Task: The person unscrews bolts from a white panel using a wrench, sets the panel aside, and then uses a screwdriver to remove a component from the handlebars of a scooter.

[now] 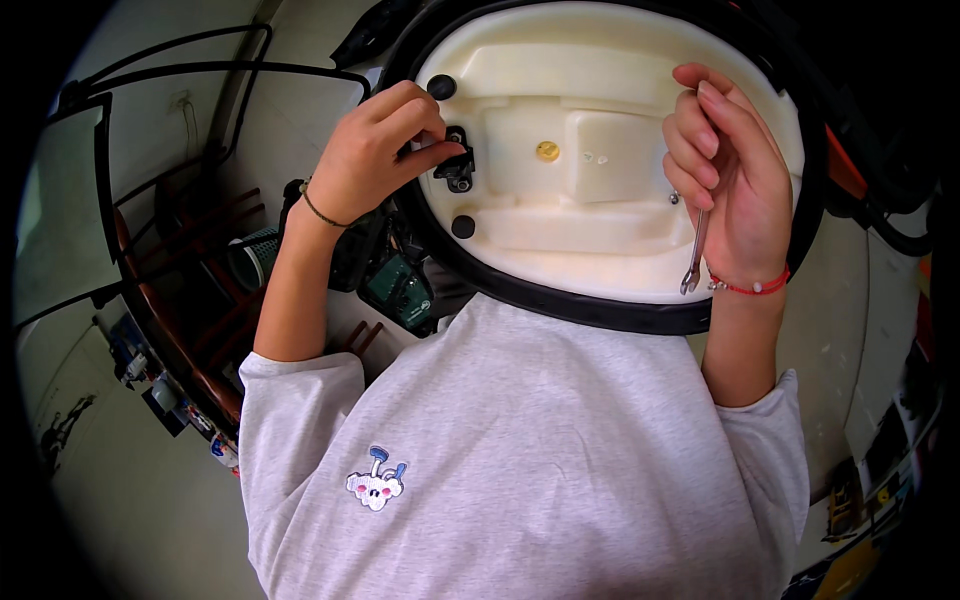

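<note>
Grey shirt (560, 430) nearest, wrench (697, 245) in your right hand (735, 165), left hand (378, 145) at the black bracket (459, 172)

Just past your shirt, the black rim (560, 302) of the cream shell (560, 70) curved around in an oval. Your right hand hung over the shell's right side, fingers loosely curled in and the wrench tucked beneath them, its forked end pointing back toward you. Nothing showed between thumb and forefinger. Your left hand reached over the opposite side, fingers bent and thumb stretched onto the bracket; whether the fingertips pinched some small part, you couldn't tell from above.

That bracket sat inside the shell near its left end, between two round black pads (463, 227), with a metal fastener (462, 185) at its lower end. By the look of it, the step in hand was fingertip work there, the wrench held in reserve. Your next move seemed to call for a steady left hand and, if the wrench was needed, a square fit on the fastener. Farther off, a pale basket (255, 258) stood left of the shell.
</note>
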A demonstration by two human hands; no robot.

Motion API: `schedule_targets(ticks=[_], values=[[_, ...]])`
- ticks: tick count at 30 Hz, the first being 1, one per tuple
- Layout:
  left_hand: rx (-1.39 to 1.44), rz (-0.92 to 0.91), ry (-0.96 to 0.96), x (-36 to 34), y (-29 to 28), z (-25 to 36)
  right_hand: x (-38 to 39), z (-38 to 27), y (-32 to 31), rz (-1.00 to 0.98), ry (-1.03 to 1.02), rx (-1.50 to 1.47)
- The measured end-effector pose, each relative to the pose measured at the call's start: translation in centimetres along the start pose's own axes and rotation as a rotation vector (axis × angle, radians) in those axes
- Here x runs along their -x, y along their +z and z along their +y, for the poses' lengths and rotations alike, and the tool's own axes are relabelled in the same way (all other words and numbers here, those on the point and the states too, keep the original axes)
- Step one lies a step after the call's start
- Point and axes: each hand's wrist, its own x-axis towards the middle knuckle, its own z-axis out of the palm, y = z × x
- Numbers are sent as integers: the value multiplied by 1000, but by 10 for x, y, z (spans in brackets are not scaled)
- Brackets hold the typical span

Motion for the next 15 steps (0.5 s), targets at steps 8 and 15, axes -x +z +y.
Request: schedule_targets(ticks=[8,15], values=[[19,-11,73,-6,-4,3,-2,1,-2,2,4,-23],[69,-1,-66,-6,-1,12,-2,0,-2,8,0,-18]])
